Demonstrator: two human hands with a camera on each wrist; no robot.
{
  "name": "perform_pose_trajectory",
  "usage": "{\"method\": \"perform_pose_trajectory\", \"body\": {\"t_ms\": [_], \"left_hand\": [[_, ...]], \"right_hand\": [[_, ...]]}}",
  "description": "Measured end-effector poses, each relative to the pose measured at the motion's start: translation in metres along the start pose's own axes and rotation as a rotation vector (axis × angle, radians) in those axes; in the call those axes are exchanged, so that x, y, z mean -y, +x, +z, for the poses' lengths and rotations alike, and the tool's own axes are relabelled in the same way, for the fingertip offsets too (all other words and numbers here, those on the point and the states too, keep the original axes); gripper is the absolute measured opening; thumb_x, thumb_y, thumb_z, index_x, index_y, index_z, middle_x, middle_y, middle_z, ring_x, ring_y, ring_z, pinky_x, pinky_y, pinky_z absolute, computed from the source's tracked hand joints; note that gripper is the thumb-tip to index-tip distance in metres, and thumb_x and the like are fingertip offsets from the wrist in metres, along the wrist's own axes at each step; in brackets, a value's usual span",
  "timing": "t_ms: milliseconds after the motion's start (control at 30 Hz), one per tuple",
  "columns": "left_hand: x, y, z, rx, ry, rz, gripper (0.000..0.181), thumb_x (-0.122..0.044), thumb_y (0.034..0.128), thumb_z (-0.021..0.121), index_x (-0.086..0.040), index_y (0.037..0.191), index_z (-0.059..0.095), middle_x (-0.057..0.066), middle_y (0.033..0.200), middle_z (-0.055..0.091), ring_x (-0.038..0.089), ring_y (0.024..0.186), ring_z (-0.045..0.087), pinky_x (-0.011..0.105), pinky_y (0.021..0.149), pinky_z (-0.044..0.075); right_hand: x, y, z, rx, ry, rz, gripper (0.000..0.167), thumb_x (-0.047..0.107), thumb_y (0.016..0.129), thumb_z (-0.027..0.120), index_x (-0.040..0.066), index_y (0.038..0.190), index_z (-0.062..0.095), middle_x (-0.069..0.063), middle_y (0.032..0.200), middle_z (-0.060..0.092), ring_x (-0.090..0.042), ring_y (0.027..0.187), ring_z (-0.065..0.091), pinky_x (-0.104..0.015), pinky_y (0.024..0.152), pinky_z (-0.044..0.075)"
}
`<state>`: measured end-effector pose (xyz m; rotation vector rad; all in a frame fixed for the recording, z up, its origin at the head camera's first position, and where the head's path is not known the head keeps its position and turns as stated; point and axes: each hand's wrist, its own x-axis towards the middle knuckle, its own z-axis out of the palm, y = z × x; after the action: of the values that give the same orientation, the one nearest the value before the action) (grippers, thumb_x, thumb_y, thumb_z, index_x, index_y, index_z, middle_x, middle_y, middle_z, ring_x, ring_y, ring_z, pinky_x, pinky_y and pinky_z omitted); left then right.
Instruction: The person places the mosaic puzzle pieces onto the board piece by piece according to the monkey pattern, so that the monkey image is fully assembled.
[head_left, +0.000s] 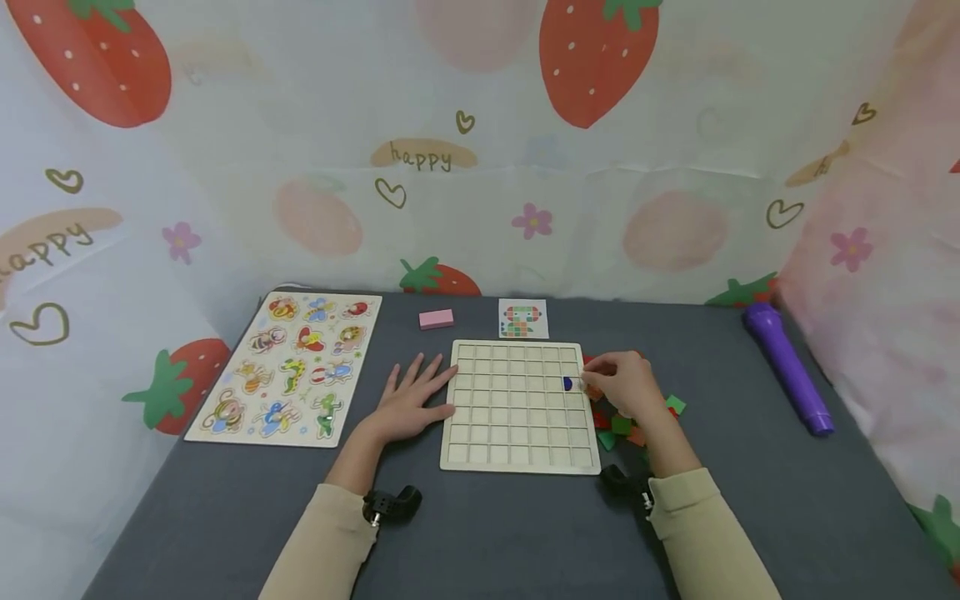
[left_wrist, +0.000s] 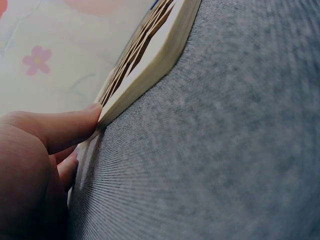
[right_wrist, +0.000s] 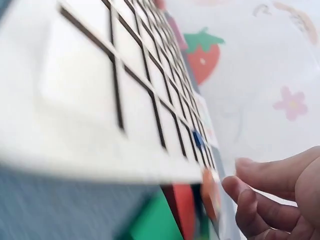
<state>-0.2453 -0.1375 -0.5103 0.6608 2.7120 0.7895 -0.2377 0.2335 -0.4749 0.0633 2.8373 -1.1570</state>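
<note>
A pale wooden grid board (head_left: 520, 407) lies on the dark cloth. Fingers spread, my left hand (head_left: 407, 408) rests on the cloth and touches the board's left edge; its thumb (left_wrist: 75, 127) meets the side in the left wrist view. One dark blue half-round piece (head_left: 567, 384) sits in a cell near the right side. My right hand (head_left: 626, 382) hovers by the right edge, fingers loosely bent, with a gap between thumb and index finger and nothing seen between them. Below it lie an orange piece (right_wrist: 210, 195), a green piece (head_left: 621, 425) and other coloured pieces, partly hidden.
A pattern card (head_left: 523, 319) lies behind the board, beside a pink block (head_left: 436, 319). At left is an insect sticker board (head_left: 285, 367). A purple cylinder (head_left: 787, 367) lies at far right. The printed curtain (head_left: 480, 233) hangs along the table's back edge.
</note>
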Motion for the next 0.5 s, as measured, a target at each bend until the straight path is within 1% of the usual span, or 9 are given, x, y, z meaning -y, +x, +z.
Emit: {"method": "perform_pose_trajectory", "body": {"t_ms": [100, 133, 167, 267, 333, 400, 500], "left_hand": [[0.001, -0.001, -0.001, 0.004, 0.000, -0.011, 0.071, -0.048, 0.1009, 0.056, -0.026, 0.162, 0.027, 0.006, 0.171, 0.011, 0.034, 0.158, -0.006, 0.061, 0.122, -0.013], [0.001, -0.001, -0.001, 0.004, -0.001, -0.011, 0.071, -0.047, 0.1008, 0.056, -0.026, 0.162, 0.027, 0.006, 0.171, 0.011, 0.034, 0.158, -0.006, 0.062, 0.122, -0.013], [0.002, 0.000, -0.001, 0.006, 0.004, -0.015, 0.071, -0.048, 0.1009, 0.056, -0.026, 0.162, 0.027, 0.006, 0.171, 0.011, 0.034, 0.158, -0.006, 0.061, 0.122, -0.013], [0.003, 0.001, 0.000, 0.007, 0.004, -0.018, 0.072, -0.049, 0.1008, 0.056, -0.027, 0.162, 0.026, 0.005, 0.171, 0.010, 0.033, 0.158, -0.006, 0.060, 0.122, -0.013], [0.003, 0.002, 0.000, 0.006, 0.003, -0.012, 0.071, -0.049, 0.1009, 0.055, -0.028, 0.162, 0.026, 0.005, 0.171, 0.011, 0.033, 0.158, -0.006, 0.061, 0.122, -0.013], [0.002, 0.002, 0.001, 0.006, -0.002, -0.009, 0.072, -0.050, 0.1007, 0.055, -0.028, 0.162, 0.025, 0.005, 0.171, 0.011, 0.033, 0.158, -0.006, 0.060, 0.122, -0.013], [0.001, 0.002, 0.001, 0.005, -0.002, -0.010, 0.072, -0.049, 0.1007, 0.056, -0.027, 0.162, 0.026, 0.006, 0.171, 0.011, 0.034, 0.158, -0.006, 0.061, 0.122, -0.013]], "right_hand": [[-0.005, -0.002, -0.009, 0.027, -0.040, -0.006, 0.028, 0.025, 0.096, 0.072, 0.007, 0.116, 0.074, -0.013, 0.107, 0.073, -0.029, 0.095, 0.066, -0.040, 0.074, 0.057], [-0.007, -0.002, -0.011, 0.045, -0.056, -0.009, 0.030, 0.026, 0.095, 0.073, 0.006, 0.118, 0.073, -0.013, 0.108, 0.072, -0.029, 0.096, 0.066, -0.040, 0.076, 0.057], [-0.008, -0.002, -0.013, 0.068, -0.065, -0.007, 0.032, 0.027, 0.094, 0.074, 0.006, 0.119, 0.073, -0.013, 0.109, 0.071, -0.029, 0.096, 0.065, -0.040, 0.077, 0.057], [-0.012, -0.003, -0.017, 0.142, -0.091, 0.016, 0.037, 0.030, 0.092, 0.076, 0.006, 0.119, 0.071, -0.011, 0.109, 0.068, -0.027, 0.094, 0.063, -0.037, 0.074, 0.055], [-0.014, -0.003, -0.018, 0.176, -0.099, 0.032, 0.038, 0.032, 0.091, 0.077, 0.006, 0.117, 0.071, -0.011, 0.107, 0.066, -0.025, 0.091, 0.062, -0.035, 0.071, 0.054], [-0.015, -0.003, -0.018, 0.190, -0.098, 0.046, 0.036, 0.031, 0.090, 0.078, 0.006, 0.115, 0.071, -0.010, 0.106, 0.066, -0.024, 0.088, 0.061, -0.033, 0.069, 0.054], [-0.015, -0.004, -0.017, 0.186, -0.085, 0.042, 0.029, 0.030, 0.091, 0.077, 0.007, 0.109, 0.072, -0.010, 0.102, 0.066, -0.024, 0.085, 0.061, -0.033, 0.067, 0.054]]}}
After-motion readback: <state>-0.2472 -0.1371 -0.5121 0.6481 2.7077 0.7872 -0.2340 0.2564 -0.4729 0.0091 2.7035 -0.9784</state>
